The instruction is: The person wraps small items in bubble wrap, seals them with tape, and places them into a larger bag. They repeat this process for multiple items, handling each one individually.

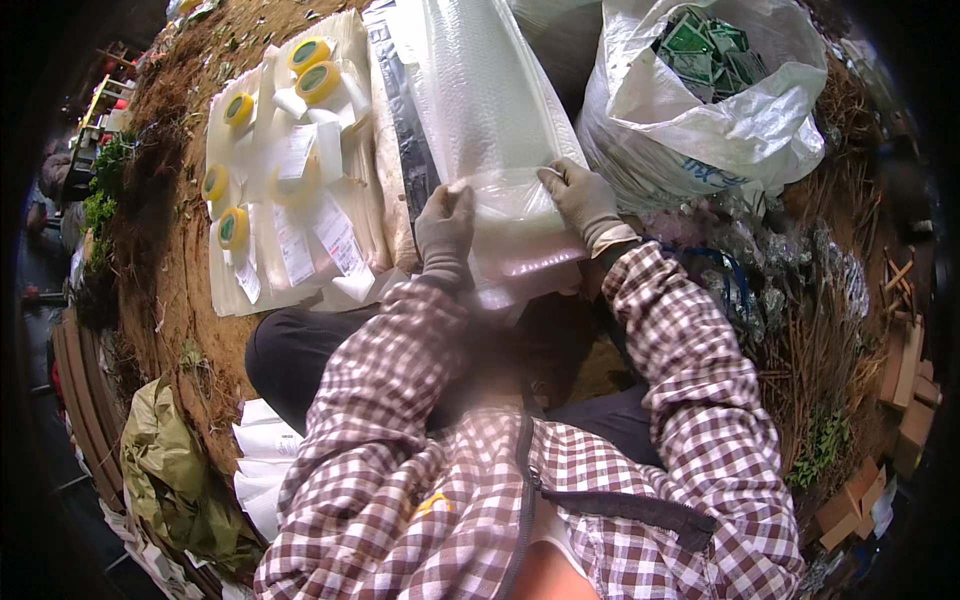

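Both my hands wear light work gloves. A stack of clear bubble-wrap sheets or bags (491,97) lies before me. My left hand (445,225) pinches the left edge of clear plastic film (510,196) at the stack's near end. On the right edge, my right hand (581,196) grips the same film between thumb and fingers. Beside the stack on the left runs a dark grey plastic strip or bag (414,135). Further left, piles of pale flat sleeves (244,289) bear several rolls of yellow-cored tape (318,81) and printed paper labels (339,234).
At the upper right stands a white woven sack (697,139) holding green packets (709,56). Bundled bare-root plants (795,330) with silvery wrapping lie right. An olive plastic sheet (169,472) and white folded papers (262,442) lie lower left, cardboard pieces (851,502) lower right.
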Tool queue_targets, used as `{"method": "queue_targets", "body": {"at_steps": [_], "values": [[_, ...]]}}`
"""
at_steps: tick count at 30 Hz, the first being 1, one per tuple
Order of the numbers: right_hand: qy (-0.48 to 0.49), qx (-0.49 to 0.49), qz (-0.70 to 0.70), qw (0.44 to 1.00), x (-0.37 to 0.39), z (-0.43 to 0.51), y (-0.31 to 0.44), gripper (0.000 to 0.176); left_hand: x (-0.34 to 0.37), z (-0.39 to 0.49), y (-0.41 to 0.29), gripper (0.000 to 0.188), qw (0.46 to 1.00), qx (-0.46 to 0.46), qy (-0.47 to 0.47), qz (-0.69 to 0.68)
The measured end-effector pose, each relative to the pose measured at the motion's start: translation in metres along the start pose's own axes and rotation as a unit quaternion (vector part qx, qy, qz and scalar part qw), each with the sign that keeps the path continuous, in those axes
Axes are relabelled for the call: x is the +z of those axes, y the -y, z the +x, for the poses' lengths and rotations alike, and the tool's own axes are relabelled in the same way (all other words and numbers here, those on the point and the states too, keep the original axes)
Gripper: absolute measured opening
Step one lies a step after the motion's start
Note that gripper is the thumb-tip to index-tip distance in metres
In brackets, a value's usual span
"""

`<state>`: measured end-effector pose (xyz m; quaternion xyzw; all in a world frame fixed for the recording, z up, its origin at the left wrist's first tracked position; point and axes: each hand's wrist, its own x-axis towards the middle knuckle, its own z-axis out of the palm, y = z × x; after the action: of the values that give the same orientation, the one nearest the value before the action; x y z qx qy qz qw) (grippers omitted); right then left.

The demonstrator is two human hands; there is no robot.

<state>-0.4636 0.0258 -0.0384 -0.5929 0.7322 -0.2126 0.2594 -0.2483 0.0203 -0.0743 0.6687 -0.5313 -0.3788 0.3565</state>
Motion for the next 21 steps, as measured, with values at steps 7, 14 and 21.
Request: {"method": "queue_targets", "body": {"at_steps": [7,14,21], "values": [[-0.091,0.064,-0.051,0.993,-0.003,-0.005,0.001,0.04,-0.007,0.016,-0.006,0.039,0.962,0.116,-0.107,0.222],[-0.054,-0.233,-0.195,0.951,0.041,-0.033,-0.005,0.064,0.0,-0.01,0.0,0.058,0.83,0.392,0.143,0.37],[-0.127,-0.056,-0.063,0.988,0.042,-0.01,-0.01,0.076,-0.012,-0.025,-0.029,0.081,0.983,0.068,0.09,0.144]]}}
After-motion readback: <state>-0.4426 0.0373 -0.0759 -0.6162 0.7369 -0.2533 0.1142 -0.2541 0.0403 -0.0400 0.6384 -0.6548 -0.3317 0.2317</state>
